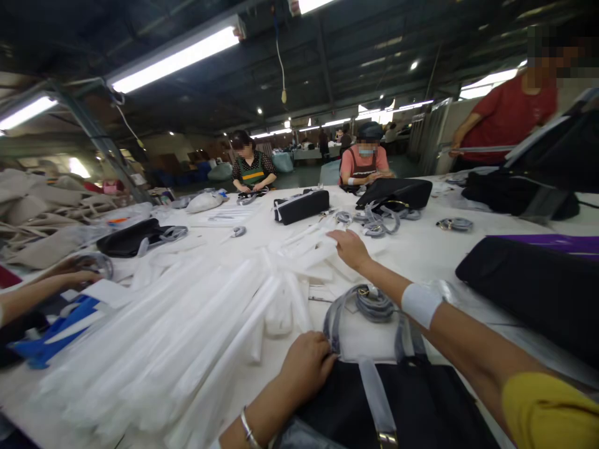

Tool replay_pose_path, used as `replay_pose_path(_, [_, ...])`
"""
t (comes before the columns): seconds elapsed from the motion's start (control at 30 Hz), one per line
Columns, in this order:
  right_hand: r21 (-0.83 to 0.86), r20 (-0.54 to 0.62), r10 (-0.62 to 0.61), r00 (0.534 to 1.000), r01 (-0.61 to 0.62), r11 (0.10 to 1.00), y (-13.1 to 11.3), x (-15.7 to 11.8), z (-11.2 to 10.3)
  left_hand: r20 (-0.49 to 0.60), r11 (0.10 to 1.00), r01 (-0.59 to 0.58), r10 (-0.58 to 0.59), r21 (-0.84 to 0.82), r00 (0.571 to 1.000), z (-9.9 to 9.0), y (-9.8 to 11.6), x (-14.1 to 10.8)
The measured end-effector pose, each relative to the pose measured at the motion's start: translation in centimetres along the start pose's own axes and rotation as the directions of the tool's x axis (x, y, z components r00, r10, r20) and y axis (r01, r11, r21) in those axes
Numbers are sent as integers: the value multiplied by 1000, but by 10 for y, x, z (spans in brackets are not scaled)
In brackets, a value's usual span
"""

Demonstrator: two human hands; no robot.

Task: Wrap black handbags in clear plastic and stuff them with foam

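Observation:
A black handbag (421, 399) lies before me, with a buckled strap down its front and handles (334, 318) in grey wrapping. My left hand (304, 365), a bangle on its wrist, is closed on the bag's upper left corner by the handle base. Past the bag, my right hand (350, 249) reaches over the far end of the white strips (299, 255). Its fingers are partly extended, with nothing visible in them. A coiled wrapped strap (374, 304) rests between the handles. The large heap of soft white sheets or sleeves (187, 337) spreads to the left.
Another person's hands (84, 271) work at the left edge beside a blue item (60, 337). Two people sit across the table (215, 234); one in red (505, 118) stands right. More black bags (302, 206) and coiled straps (453, 224) lie about. A black piece (533, 287) lies right.

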State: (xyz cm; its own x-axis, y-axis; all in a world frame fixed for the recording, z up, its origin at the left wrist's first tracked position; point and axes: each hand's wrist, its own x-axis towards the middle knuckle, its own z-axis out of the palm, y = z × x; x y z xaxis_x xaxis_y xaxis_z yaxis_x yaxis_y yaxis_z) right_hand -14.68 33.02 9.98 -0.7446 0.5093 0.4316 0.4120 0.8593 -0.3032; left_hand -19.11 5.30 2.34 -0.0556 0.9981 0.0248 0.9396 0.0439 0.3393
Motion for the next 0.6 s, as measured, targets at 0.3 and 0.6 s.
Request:
replay_pose_path(0.3, [269,-86,214,973,-184,945,-6,-137,-169,-26,942,-281,281,-185,959,-40,80,26])
replay_pose_path(0.6, [136,-227,503,834,-484,864,2,-270,-199,87,898,-340,377,-280,922,11,138,62])
